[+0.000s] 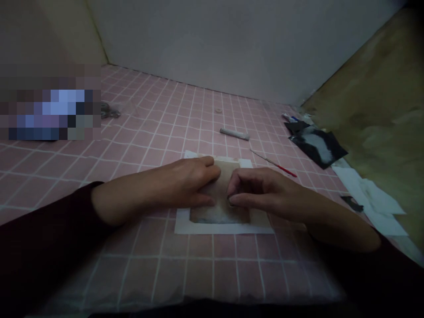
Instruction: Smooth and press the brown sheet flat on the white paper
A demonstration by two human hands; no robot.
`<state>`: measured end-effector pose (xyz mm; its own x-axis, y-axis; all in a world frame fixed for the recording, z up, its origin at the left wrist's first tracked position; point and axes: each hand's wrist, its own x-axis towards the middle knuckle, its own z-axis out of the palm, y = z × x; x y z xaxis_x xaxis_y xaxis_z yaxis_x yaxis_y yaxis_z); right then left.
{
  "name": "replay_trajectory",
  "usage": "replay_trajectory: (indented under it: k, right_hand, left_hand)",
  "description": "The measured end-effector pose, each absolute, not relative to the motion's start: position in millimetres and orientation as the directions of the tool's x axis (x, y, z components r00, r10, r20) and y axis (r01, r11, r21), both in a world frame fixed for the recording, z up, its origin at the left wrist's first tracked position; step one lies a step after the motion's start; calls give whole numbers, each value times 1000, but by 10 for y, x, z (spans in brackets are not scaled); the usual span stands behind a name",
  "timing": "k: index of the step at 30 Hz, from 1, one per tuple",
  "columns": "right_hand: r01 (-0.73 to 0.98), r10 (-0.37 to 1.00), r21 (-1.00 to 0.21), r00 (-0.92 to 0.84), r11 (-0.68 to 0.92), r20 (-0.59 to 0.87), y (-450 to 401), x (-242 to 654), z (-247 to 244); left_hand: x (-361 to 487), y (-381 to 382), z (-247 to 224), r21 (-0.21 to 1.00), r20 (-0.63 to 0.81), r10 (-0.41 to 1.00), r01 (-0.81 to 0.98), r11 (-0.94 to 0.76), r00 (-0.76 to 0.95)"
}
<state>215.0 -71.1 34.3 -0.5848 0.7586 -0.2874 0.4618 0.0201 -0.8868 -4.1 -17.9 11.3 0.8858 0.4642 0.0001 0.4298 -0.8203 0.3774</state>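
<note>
A brownish, roughly square flat piece [220,216] lies on a white sheet of paper [183,226] on the table in front of me. My left hand [190,179] rests on the left side of the brown piece, thumb and fingers apart. Over its right half, my right hand [256,187] is closed in a pinch, thumb against fingers. A small dark edge shows at those fingertips, too little to name. Part of the brown piece is hidden under both hands.
A pink-and-white checked cloth [165,132] covers the table. Beyond the paper lie a grey tube-like stick [234,134], a thin red-handled tool [281,168] and a small ring [218,111]. Black sheets [319,145] and white papers [371,198] line the right edge. The left background is pixelated.
</note>
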Motion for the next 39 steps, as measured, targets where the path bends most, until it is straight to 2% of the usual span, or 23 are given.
replay_trajectory:
  k: [5, 10, 17, 22, 24, 28, 34, 39]
  right_hand:
    - [653, 791, -658, -595, 374, -141, -901, 2044, 397]
    - [635, 729, -569, -679, 523, -88, -994, 1943, 326]
    - [760, 761, -412, -615, 502, -207, -1136, 1994, 303]
    - [636, 698, -418, -716, 648, -6, -1146, 1870, 212]
    - [632, 681, -411, -731, 657, -34, -1150, 1885, 216]
    - [755, 755, -354, -633, 552, -173, -1169, 1962, 252]
    - [620, 686, -406, -727, 671, 23, -1195, 1846, 173]
    - [739, 764, -363, -637, 568, -104, -1196, 1919, 217]
  left_hand:
    - [-45, -170, 91, 381, 14, 464, 424, -822, 886]
    - [-42, -170, 80, 390, 33, 456, 409, -825, 889]
    - [-31, -167, 89, 404, 15, 460, 416, -815, 888]
    - [-15, -180, 109, 368, 6, 490, 454, -812, 872]
    - [-18, -177, 105, 371, 11, 489, 450, -812, 872]
    - [-30, -164, 90, 393, 15, 464, 422, -817, 886]
    - [-25, -167, 112, 392, 15, 470, 427, -815, 883]
    - [-34, -164, 132, 419, -27, 453, 422, -804, 891]
